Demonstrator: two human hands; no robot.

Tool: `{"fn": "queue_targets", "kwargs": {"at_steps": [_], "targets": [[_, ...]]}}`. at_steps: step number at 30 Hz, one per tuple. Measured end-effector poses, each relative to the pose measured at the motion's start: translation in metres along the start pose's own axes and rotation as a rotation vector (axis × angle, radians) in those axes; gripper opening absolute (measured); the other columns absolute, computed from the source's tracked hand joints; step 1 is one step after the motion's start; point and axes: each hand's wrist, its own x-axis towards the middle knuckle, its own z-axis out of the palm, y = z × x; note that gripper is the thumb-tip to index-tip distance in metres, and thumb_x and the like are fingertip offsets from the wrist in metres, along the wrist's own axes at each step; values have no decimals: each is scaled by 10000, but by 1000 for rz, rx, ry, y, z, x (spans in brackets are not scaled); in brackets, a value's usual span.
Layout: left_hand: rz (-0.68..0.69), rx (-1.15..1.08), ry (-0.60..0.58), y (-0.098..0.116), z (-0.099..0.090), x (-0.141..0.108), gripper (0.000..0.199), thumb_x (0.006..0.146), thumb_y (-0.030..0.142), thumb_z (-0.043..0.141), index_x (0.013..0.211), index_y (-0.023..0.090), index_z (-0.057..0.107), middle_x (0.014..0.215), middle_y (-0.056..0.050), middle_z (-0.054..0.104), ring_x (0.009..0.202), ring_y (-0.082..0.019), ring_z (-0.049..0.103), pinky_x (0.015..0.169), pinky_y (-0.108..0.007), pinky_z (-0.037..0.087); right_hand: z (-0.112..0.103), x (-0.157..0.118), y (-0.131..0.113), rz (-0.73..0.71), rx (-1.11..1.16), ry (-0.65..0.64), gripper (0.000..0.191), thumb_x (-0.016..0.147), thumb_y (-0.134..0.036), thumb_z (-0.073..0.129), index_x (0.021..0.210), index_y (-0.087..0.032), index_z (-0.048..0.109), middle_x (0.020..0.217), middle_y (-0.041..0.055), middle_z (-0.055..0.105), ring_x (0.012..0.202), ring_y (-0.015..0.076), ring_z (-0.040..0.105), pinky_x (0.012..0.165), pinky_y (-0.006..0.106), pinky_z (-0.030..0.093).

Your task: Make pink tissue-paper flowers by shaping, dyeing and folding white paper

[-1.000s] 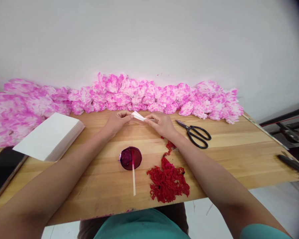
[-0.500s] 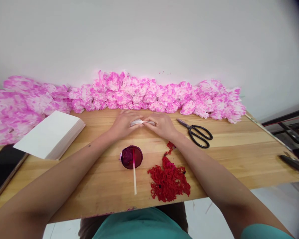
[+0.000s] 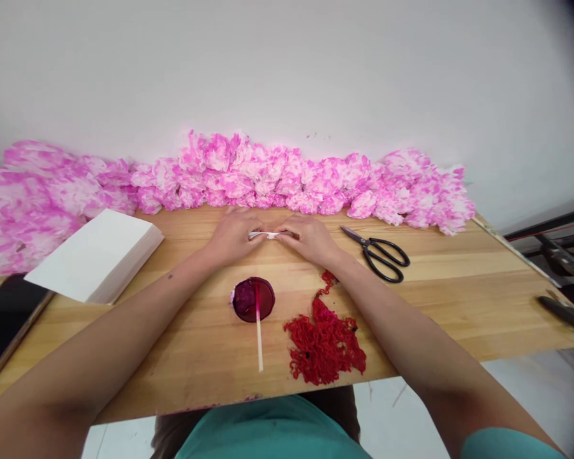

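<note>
Between my two hands is a narrow folded strip of white paper, held level just over the table. My left hand pinches its left end, and my right hand pinches the other end; the fingers partly hide both ends. Nearer to me sits a small round dish of dark magenta dye, with a pale stick resting in it and its end over the table. A tangle of red yarn lies below my right forearm. Black-handled scissors lie to the right of my right hand.
A thick stack of white paper lies at the left, over a black phone-like slab. Crumpled pink-and-white paper flowers line the wall. A dark-handled tool is at the right of the wooden table.
The white paper between my hands looks flatter and narrower at its middle. My hands have shifted slightly while keeping their pinch on both ends. The view has moved a little.
</note>
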Motion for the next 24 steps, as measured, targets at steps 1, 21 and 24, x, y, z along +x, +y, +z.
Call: {"fn": "queue_targets", "kwargs": {"at_steps": [1,21,24], "targets": [[3,24,-18,1,0,0,209,871,317,563,844,194,730,847,-75,707,884,-258,600,856,-407,380,0,0,1,16,49,7,186,927,-312,587,967,-210,737,986,61,748,942,209,659,838,341,474],[19,111,-56,6,0,0,183,845,327,591,874,177,690,932,-92,719,936,-280,618,854,-414,414,-1,6,-14,238,830,-8,597,979,-632,242,1452,-318,428,1518,26,460,1404,201,428,1171,461,345],[26,95,-48,6,0,0,186,852,322,583,902,183,697,946,-84,724,943,-278,619,852,-413,410,-8,3,-8,175,523,-46,506,926,-496,535,1389,-294,517,1451,47,535,1345,233,488,1136,472,373]]}}
